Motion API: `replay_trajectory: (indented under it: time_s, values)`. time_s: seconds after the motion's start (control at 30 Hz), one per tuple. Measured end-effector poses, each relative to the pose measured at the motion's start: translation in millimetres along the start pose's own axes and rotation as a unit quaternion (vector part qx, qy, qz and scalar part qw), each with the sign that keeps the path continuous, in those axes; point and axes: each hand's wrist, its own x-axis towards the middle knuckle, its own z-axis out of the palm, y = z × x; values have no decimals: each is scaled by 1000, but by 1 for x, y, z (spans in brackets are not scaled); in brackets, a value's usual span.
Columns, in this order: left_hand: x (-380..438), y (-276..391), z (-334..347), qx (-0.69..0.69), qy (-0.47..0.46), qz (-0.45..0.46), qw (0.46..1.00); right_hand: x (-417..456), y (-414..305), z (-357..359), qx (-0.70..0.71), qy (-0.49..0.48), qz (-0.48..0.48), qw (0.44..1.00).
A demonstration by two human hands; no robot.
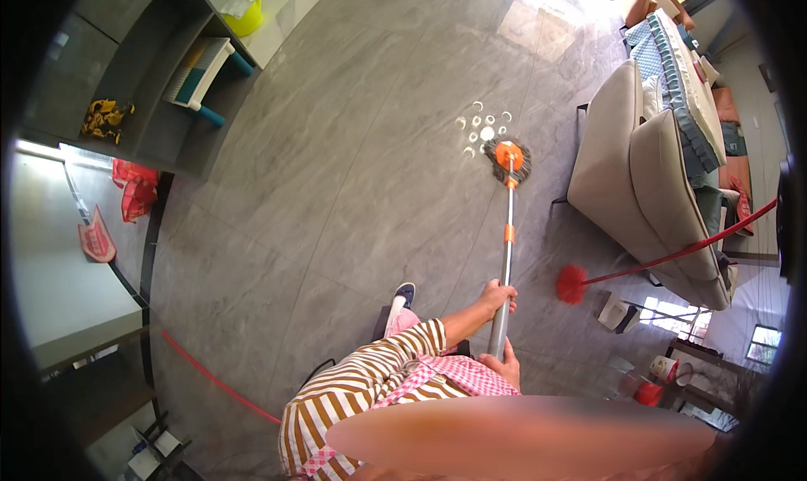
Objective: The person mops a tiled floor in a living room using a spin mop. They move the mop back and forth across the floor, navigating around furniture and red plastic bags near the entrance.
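Note:
A flat mop with a shaggy grey head (528, 159) and an orange hub rests on the grey marbled tile floor (353, 184). Its telescopic pole (509, 225) runs back towards me, silver with orange collars and a thicker grey grip. My left hand (497, 298) is wrapped around the grip. Lower down, near its end, my right hand (505, 364) holds the same pole, with part of its palm hidden behind it. Bright round spots (487, 133), apparently a lamp's reflection, show on the floor beside the mop head.
A beige sofa (605, 153) stands to the right. Near it lies a red brush head (571, 285) on a long red handle, with a dustpan (611, 312) close by. A cabinet (148, 96) with a small stool (198, 74) and a yellow-green bin (244, 19) line the left. A red cord (214, 377) crosses the floor.

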Motion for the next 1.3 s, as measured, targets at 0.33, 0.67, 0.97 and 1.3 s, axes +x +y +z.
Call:
replay_trajectory:
  time_s: [0.33, 0.67, 0.97, 1.3]
  values:
    - [-15, 73, -95, -93, 71, 162, 980, 43, -7, 61, 3, -186, -44, 982]
    - [-56, 85, -181, -159, 196, 226, 941, 67, 2, 99, -158, -319, -26, 934]
    - [-77, -58, -197, -167, 327, 239, 899, 81, 108, -23, -369, -376, -273, 805]
    - [-43, -256, -153, -33, 549, 142, 823, 4, 111, -250, -448, -364, -140, 804]
